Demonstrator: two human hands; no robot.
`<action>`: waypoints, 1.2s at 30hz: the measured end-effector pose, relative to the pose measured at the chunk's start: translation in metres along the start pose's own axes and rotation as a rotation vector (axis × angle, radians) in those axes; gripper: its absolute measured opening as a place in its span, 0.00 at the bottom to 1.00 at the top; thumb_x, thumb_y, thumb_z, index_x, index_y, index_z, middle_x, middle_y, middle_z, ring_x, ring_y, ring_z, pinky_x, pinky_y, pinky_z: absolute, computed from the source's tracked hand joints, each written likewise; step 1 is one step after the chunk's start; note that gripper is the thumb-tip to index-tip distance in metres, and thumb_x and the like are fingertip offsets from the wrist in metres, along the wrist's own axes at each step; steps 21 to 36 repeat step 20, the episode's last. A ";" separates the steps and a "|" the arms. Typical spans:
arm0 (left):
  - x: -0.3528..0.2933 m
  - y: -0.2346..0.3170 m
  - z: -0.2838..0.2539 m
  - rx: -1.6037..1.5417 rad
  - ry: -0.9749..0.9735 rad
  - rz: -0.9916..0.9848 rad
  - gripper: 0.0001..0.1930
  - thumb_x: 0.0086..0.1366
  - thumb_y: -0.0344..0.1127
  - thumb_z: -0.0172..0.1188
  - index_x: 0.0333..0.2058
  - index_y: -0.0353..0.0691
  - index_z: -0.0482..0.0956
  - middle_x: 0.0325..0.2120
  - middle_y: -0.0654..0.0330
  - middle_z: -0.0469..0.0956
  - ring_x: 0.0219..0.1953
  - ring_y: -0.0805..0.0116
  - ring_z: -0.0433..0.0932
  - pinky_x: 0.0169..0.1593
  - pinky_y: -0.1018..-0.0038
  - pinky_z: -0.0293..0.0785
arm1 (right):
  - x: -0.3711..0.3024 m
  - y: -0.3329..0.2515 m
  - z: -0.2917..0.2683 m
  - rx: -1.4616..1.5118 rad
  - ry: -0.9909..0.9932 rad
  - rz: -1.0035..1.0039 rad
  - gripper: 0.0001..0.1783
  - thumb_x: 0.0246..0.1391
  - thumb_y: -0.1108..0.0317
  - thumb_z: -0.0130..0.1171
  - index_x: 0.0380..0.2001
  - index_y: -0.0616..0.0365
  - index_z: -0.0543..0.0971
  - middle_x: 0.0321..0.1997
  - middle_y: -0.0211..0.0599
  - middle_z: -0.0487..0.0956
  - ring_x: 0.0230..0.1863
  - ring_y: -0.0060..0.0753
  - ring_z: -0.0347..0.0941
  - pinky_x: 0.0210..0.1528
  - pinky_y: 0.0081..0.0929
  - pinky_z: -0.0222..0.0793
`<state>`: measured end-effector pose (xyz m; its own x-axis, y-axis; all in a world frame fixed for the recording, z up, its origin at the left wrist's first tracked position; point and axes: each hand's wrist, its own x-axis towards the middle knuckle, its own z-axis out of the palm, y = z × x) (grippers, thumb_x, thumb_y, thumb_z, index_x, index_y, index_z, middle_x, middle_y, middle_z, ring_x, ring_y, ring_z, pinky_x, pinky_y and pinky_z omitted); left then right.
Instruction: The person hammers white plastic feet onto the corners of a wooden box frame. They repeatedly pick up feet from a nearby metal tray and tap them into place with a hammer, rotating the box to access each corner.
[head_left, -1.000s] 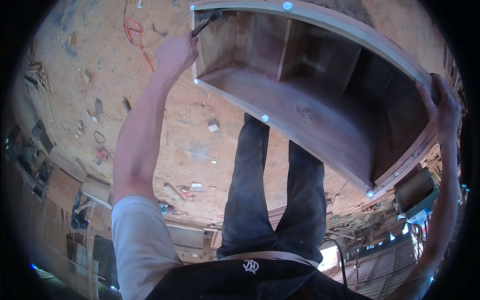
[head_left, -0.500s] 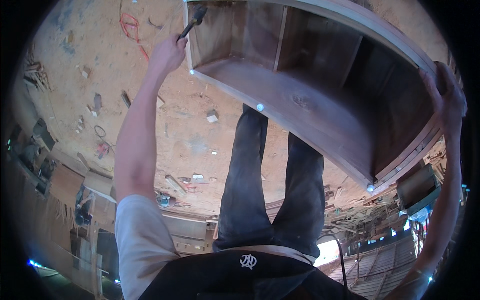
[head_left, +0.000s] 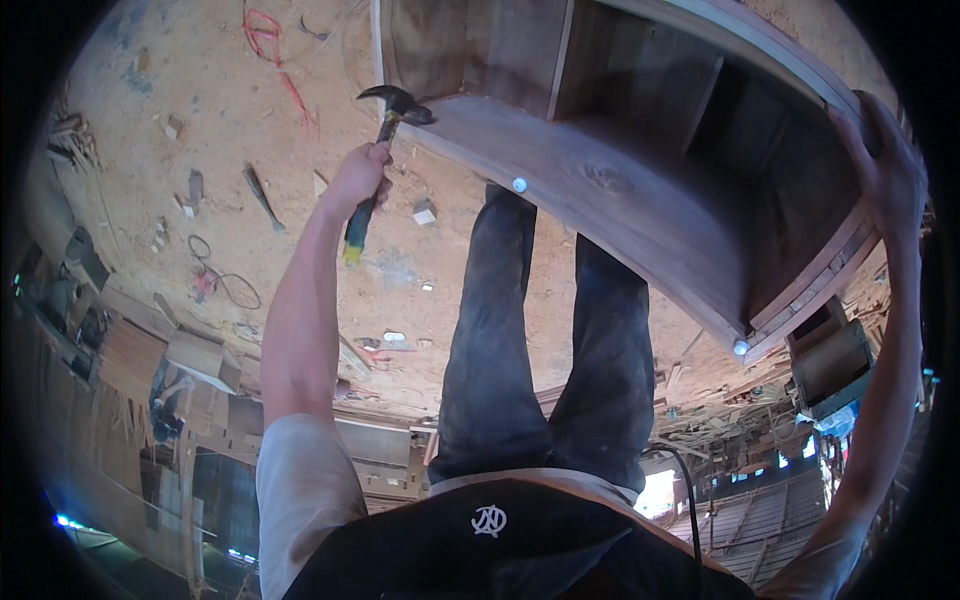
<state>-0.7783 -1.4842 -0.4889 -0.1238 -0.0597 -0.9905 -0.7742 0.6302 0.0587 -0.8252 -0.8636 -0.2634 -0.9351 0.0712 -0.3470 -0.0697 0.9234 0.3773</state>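
My left hand (head_left: pixel 358 182) is closed around the handle of a claw hammer (head_left: pixel 398 104) with a dark head and yellow-marked grip. The hammer head overlaps the left corner of a curved wooden cabinet (head_left: pixel 590 195); I cannot tell whether it touches. Dividers split the cabinet's open inside into compartments. Small whitish round pads sit along its straight near edge, a middle pad (head_left: pixel 520 185) and a right-corner pad (head_left: pixel 740 347); the hammer covers the left corner. My right hand (head_left: pixel 890 165) grips the curved rim at the right, thumb on the inner side.
My legs (head_left: pixel 490 340) stand at the near edge of the cabinet. Red cord (head_left: pixel 265 40), a dark chisel-like tool (head_left: pixel 262 198) and wood offcuts (head_left: pixel 425 211) lie on the dusty floor at left. A box-like wooden piece (head_left: pixel 832 365) and scrap wood are at lower right.
My left hand has brought the hammer down toward me, from the cabinet's left side to its near left corner. The cabinet has shifted slightly upward in view; my right hand still grips it.
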 end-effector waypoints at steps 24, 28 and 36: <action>-0.031 -0.015 0.026 -0.177 -0.098 -0.058 0.19 0.79 0.55 0.48 0.39 0.46 0.75 0.18 0.67 0.71 0.15 0.75 0.68 0.18 0.74 0.67 | -0.002 -0.043 -0.049 0.209 0.086 -0.074 0.30 0.52 0.38 0.67 0.38 0.58 0.86 0.30 0.55 0.84 0.35 0.55 0.84 0.41 0.50 0.76; -0.031 -0.015 0.026 -0.177 -0.098 -0.058 0.19 0.79 0.55 0.48 0.39 0.46 0.75 0.18 0.67 0.71 0.15 0.75 0.68 0.18 0.74 0.67 | -0.002 -0.043 -0.049 0.209 0.086 -0.074 0.30 0.52 0.38 0.67 0.38 0.58 0.86 0.30 0.55 0.84 0.35 0.55 0.84 0.41 0.50 0.76; -0.031 -0.015 0.026 -0.177 -0.098 -0.058 0.19 0.79 0.55 0.48 0.39 0.46 0.75 0.18 0.67 0.71 0.15 0.75 0.68 0.18 0.74 0.67 | -0.002 -0.043 -0.049 0.209 0.086 -0.074 0.30 0.52 0.38 0.67 0.38 0.58 0.86 0.30 0.55 0.84 0.35 0.55 0.84 0.41 0.50 0.76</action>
